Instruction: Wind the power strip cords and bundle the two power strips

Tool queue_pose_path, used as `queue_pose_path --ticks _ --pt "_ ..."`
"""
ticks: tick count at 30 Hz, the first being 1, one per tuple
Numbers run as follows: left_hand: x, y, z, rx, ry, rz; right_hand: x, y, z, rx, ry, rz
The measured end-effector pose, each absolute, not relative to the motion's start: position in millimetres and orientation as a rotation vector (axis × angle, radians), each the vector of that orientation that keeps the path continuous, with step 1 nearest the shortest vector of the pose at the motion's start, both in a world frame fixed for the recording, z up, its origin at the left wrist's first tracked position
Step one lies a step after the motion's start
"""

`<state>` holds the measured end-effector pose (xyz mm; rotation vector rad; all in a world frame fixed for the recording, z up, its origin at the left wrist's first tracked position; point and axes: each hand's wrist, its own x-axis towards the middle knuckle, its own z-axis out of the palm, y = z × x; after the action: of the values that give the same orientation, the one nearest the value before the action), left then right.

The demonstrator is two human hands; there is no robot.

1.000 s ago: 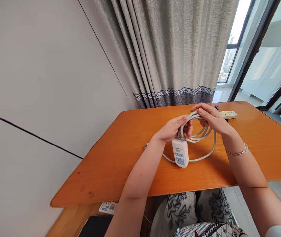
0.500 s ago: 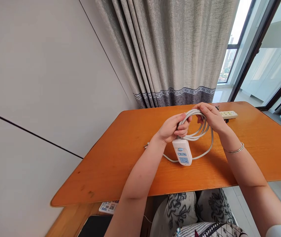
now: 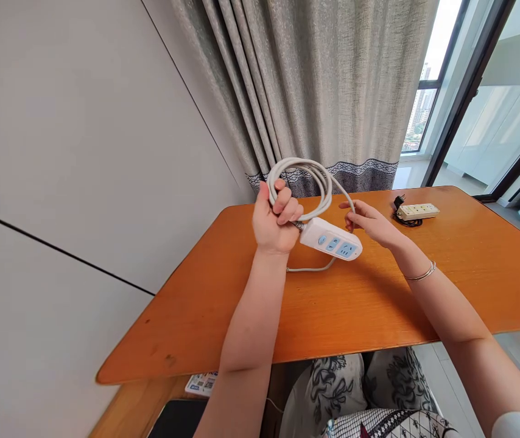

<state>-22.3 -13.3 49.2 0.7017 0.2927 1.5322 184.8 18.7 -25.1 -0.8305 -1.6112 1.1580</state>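
My left hand (image 3: 278, 216) is closed around a looped white power cord (image 3: 305, 163), lifted above the orange-brown table (image 3: 223, 292). From that fist the white power strip (image 3: 332, 239) juts out to the right, tilted, its switch and blue socket faces toward me. My right hand (image 3: 369, 224) pinches the cord between thumb and fingers where it runs down from the coil. Below the strip, the cord's free end trails over the tabletop; its plug is hidden behind my left arm.
A second, cream power strip (image 3: 419, 212) with a bundled black cord (image 3: 407, 220) lies at the table's far right. Behind the table hangs a grey curtain (image 3: 342, 91). A wall (image 3: 81, 152) borders the left side. A dark flat object (image 3: 178, 418) lies below the table edge.
My left hand has raised the coil and moved it left, swinging the power strip from hanging down to pointing right. My right hand has left the coil and slid down onto the cord's trailing part.
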Motion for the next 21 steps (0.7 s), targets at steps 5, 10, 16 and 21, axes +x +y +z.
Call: queue_pose_path --ticks 5,10,16,21 --pt "-30 -11 52 0.677 0.259 1.67 182 22 -34 -0.868 -1.664 1.425" --pt "-29 -14 55 0.626 0.262 1.746 178 25 -44 -0.892 -1.606 1.617" --pt "-17 -13 49 0.655 0.358 1.852 187 34 -42 -1.095 -1.505 0.973" --pt "-12 -7 40 0.73 0.369 1.908 191 22 -27 -1.351 -1.821 0.171"
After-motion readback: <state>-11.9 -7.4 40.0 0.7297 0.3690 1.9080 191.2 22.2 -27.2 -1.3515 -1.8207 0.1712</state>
